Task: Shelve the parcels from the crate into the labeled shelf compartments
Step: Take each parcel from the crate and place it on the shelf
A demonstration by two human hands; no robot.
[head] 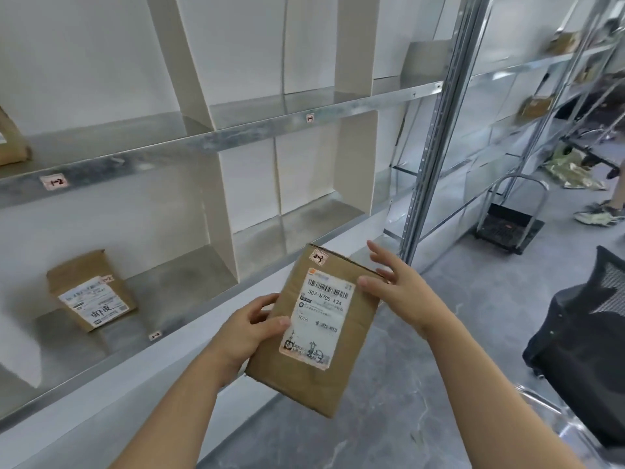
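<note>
Head view: one brown, white-labelled parcel [341, 377] — gripped by left hand [250, 328]; right hand [395, 282], fingers straight, touched its edge; one shelved parcel [91, 291] lay apart.

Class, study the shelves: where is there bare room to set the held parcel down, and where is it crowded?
Bare: the lower shelf between the two dividers; the same shelf from the lying parcel right to the left divider; the upper shelf between its own dividers. Tightest: around the lying parcel.
</note>
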